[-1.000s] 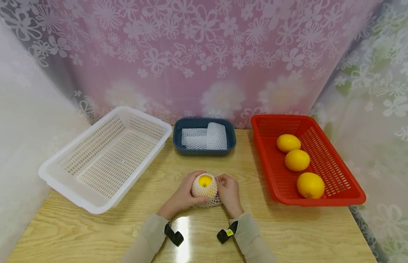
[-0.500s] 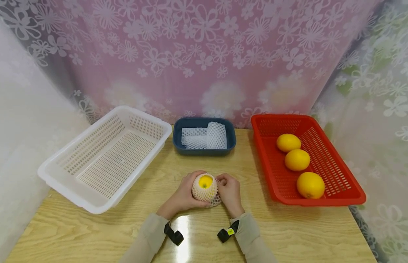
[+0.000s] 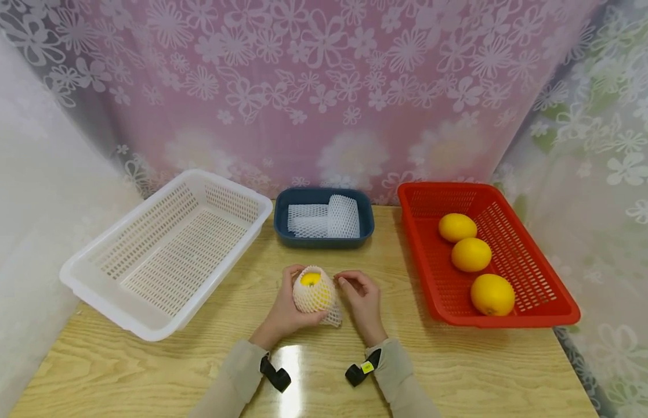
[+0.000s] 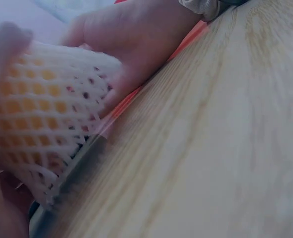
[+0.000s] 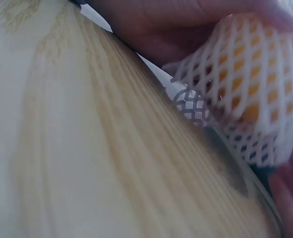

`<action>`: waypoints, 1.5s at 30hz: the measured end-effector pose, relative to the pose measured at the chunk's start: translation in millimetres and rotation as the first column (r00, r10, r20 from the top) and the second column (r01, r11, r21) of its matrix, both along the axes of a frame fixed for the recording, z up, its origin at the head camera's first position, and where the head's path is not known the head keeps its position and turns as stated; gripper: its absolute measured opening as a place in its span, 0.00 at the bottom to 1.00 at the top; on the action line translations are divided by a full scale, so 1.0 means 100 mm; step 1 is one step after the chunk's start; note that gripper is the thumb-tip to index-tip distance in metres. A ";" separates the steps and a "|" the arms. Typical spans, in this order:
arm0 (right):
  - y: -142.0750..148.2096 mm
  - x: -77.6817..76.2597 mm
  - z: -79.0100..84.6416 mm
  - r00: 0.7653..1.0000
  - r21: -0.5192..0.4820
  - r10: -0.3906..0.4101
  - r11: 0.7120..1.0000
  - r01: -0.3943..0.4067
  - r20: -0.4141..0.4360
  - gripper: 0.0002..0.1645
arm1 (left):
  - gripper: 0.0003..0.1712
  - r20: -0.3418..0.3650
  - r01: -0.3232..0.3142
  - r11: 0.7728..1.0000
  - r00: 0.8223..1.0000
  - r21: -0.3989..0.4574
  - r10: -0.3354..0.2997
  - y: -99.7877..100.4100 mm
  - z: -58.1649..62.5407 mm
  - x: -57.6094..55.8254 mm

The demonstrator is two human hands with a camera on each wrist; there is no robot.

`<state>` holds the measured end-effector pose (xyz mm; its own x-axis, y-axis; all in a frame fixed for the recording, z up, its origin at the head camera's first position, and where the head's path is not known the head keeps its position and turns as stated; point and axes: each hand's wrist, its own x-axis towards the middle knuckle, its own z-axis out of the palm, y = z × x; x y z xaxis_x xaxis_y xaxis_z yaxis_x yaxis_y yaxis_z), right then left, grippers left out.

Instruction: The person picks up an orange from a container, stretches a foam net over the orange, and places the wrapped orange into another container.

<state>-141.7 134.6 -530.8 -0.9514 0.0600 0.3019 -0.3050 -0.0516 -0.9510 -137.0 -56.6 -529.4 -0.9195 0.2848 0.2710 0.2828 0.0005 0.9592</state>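
Observation:
My left hand (image 3: 284, 310) grips a yellow citrus fruit (image 3: 310, 279) wrapped in a white foam net (image 3: 315, 299), over the middle of the table. The fruit's bare end shows through the net's upper opening in the head view. A loose tail of netting hangs at the lower right. In the left wrist view, the netting (image 4: 42, 109) stretches over the fruit. Close to the net's right side is my right hand (image 3: 364, 302), its fingers loosely bent and holding nothing visible. The right wrist view shows its fingers (image 5: 285, 196) just below the netting, apart from it.
At the back, a dark blue tray (image 3: 324, 243) holds white foam nets (image 3: 344, 216). A white slotted basket (image 3: 198, 255) stands on the left. The red basket (image 3: 428, 278) on the right contains three yellow citrus fruits (image 3: 471, 254). A flowered curtain (image 3: 324, 87) hangs behind.
My left hand has tilted the netted fruit and shifted it slightly left. The right hand's fingers, earlier at the net's edge, have come away from it. Netting now hangs at the lower right.

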 end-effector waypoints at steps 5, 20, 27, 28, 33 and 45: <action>0.01 0.02 0.01 0.977 -0.001 0.208 0.978 -0.208 -0.043 0.14 | 0.52 0.054 -0.035 0.996 0.998 0.085 0.031 -0.01 0.00 0.00; 0.03 0.01 -0.03 0.930 -0.158 0.357 0.917 -0.366 -0.082 0.28 | 0.52 -0.019 0.020 0.946 1.000 0.324 -0.014 0.00 -0.08 -0.08; 0.06 0.01 -0.02 0.927 -0.183 0.367 0.908 -0.376 -0.082 0.30 | 0.55 -0.006 0.007 0.977 1.000 0.211 -0.006 -0.01 -0.07 -0.08; 0.06 0.01 -0.01 0.926 -0.187 0.369 0.907 -0.377 -0.074 0.30 | 0.56 0.000 0.008 0.982 1.000 0.191 -0.008 -0.02 -0.06 -0.07; 0.07 0.01 -0.01 0.920 -0.184 0.390 0.902 -0.391 -0.045 0.31 | 0.60 0.079 0.022 0.989 0.996 0.143 -0.034 -0.04 -0.05 -0.06; 0.08 0.00 -0.01 0.895 -0.235 0.445 0.866 -0.441 -0.039 0.33 | 0.68 0.076 0.042 0.995 0.996 0.094 -0.050 -0.06 -0.01 -0.10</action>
<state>-142.0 143.0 -532.3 -0.8992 -0.3024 0.3162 -0.1827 -0.3970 -0.8995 -146.7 -62.3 -530.4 -0.9255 0.3043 0.2255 0.2043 -0.1004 0.9738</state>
